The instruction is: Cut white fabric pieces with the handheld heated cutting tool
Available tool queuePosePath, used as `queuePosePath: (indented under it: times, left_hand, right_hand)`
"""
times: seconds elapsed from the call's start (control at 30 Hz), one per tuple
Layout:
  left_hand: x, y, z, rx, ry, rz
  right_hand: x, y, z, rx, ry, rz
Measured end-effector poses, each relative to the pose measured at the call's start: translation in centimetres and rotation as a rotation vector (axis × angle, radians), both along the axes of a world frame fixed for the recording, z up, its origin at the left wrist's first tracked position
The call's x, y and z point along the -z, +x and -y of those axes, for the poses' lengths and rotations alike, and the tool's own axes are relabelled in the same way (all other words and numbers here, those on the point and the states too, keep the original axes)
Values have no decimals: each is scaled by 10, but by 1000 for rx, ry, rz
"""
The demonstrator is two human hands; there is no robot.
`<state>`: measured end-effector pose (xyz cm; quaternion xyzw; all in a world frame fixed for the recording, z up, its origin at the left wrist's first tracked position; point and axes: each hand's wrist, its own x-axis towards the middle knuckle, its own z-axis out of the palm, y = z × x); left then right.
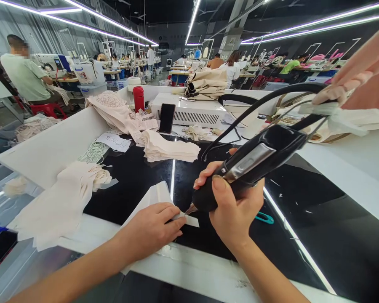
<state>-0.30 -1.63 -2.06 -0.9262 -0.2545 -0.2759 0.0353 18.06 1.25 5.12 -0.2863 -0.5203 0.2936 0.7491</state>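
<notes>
My right hand (pixel 230 206) is wrapped round a black handheld tool (pixel 252 164) with a metal plate along its side. The tool slants down to the left, and its pointed metal tip meets the fabric by my left fingertips. My left hand (pixel 154 225) is closed, with thumb and fingers pressed together on a folded cream fabric piece (pixel 156 193). A narrow end of that piece sticks out to the right, under the tip. A black cable (pixel 259 103) runs from the tool's rear towards another person's hand (pixel 344 86) at the upper right.
Stacked cream fabric pieces (pixel 170 145) lie behind my hands, and more fabric (pixel 60 198) hangs over the left edge. A phone (pixel 167 118) leans on a white vented box (pixel 192 107) beside a red bottle (pixel 139 99). Teal snips (pixel 265 217) lie right. People sit at sewing machines beyond.
</notes>
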Motion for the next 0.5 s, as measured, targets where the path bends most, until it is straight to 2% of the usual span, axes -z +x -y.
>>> queuePosePath:
  times: [0.17,0.5]
  left_hand:
    - [1,-3,0,3,-13,-25]
    - [-2,-3,-1,2,-11,-35]
  right_hand:
    - [-1,9,2,54,37,13]
    - [3,10,4,31,10,23]
